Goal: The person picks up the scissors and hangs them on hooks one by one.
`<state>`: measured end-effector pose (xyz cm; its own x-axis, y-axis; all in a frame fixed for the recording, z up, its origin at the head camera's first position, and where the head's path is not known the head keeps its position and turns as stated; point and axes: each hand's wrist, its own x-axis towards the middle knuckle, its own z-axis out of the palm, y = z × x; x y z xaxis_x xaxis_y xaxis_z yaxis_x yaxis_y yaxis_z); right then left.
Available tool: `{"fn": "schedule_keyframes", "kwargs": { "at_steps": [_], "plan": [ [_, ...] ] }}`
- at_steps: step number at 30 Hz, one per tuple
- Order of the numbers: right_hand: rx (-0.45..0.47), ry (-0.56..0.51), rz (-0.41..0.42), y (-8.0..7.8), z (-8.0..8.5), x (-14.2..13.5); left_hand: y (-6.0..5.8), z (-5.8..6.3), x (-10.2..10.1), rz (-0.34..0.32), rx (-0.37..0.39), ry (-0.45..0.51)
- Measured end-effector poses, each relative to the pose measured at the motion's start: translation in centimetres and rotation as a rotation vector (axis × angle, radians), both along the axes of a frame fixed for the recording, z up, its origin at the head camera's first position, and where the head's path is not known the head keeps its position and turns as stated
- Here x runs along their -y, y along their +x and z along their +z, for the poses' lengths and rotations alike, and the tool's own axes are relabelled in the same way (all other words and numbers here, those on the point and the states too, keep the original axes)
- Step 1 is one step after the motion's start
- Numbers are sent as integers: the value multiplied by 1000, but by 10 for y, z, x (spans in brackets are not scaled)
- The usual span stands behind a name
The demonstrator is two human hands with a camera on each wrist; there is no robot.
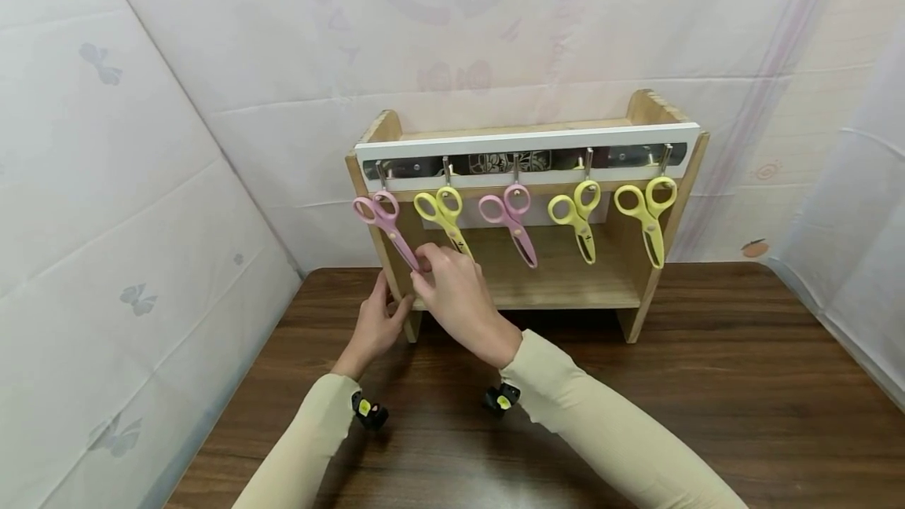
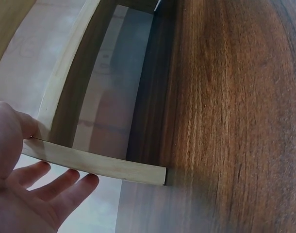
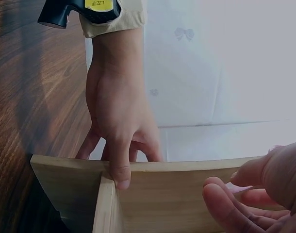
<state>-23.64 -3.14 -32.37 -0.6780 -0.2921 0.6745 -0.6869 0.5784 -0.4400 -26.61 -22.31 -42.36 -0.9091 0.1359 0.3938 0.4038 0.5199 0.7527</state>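
Observation:
A wooden shelf stands on the table with a hook rail along its upper front. Scissors hang from the hooks by their handle loops. My right hand pinches the blade end of the leftmost pink scissors; in the right wrist view my right hand partly hides them. Beside them hang yellow scissors, whose tips pass behind my right hand. My left hand holds the shelf's left side panel low down, thumb at the inner side and fingers on the outer face.
Farther right hang another pink pair of scissors and two yellow pairs, one in the middle right and one at the end. The brown table lies beneath. Pale patterned sheets enclose the back and sides.

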Motion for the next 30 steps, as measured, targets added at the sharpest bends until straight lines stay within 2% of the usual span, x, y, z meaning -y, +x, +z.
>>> {"fn": "schedule_keyframes", "kwargs": {
  "at_steps": [6,12,17,21,26,30],
  "plan": [
    [-4,32,-13,7,1,-7,2,2,0,20,-23,-36],
    [-18,65,-3,17,0,-20,12,8,-5,61,-73,-90],
    [-24,102,1,25,-1,-34,20,13,-8,78,-129,-89],
    [-32,141,35,34,-5,-46,32,13,-9,81,-154,-85],
    [-68,191,76,45,-16,-60,50,11,-8,76,-150,-84],
    [-103,223,63,51,-25,-74,60,7,-7,114,-174,-122]
  ]
}}
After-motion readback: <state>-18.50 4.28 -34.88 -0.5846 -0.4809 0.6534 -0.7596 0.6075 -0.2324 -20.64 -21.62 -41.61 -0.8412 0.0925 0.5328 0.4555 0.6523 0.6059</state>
